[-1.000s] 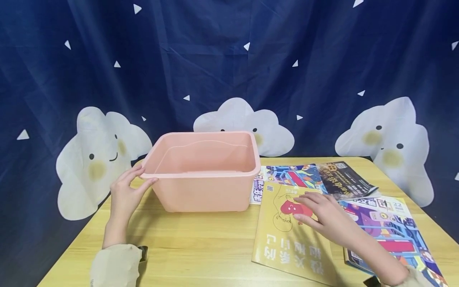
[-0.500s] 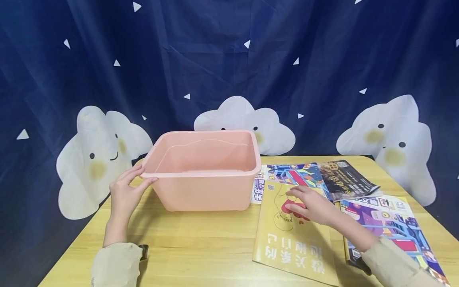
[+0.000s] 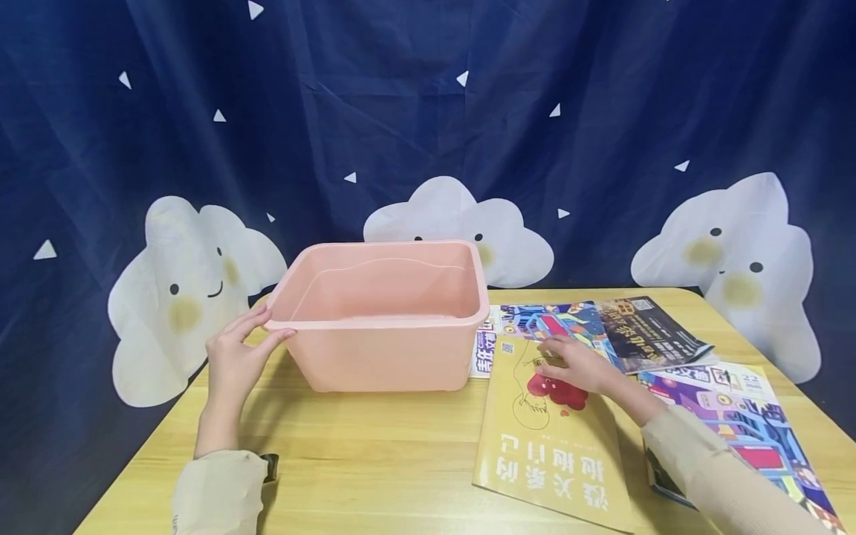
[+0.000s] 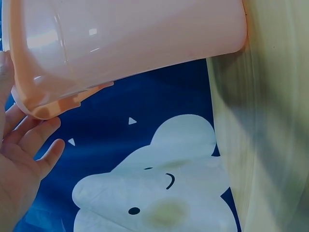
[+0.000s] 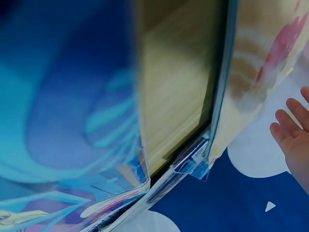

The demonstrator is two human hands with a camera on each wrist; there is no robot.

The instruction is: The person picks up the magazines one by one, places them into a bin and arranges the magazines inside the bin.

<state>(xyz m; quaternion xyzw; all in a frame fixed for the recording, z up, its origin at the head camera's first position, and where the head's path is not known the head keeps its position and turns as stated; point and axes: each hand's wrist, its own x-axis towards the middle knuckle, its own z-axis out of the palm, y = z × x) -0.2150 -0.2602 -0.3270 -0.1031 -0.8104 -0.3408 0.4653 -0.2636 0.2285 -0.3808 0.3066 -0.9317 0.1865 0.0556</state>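
Note:
A pink plastic tub (image 3: 381, 357) stands on the table at centre left, its inside bare where it shows. At the tub's near left corner my left hand (image 3: 234, 360) holds the rim, thumb in front and fingers along the side; the left wrist view shows those fingers (image 4: 41, 133) against the rim. A yellow picture book (image 3: 548, 446) with a red figure and white characters lies right of the tub. My right hand (image 3: 578, 364) is over its far part, fingers loosely extended. In the right wrist view the fingers (image 5: 289, 125) appear apart from the yellow cover (image 5: 246, 96); contact cannot be told.
Behind the book lie a colourful magazine (image 3: 558, 323) and a dark magazine (image 3: 652, 334), overlapping. Another colourful magazine (image 3: 742, 423) lies on top of a book at the right, partly under my forearm. A navy cloud-print curtain (image 3: 428, 111) hangs behind the wooden table (image 3: 361, 461).
My right hand has moved left and slightly away from me over the yellow book, and its sleeve has come further into view. The left hand and the tub have stayed in place.

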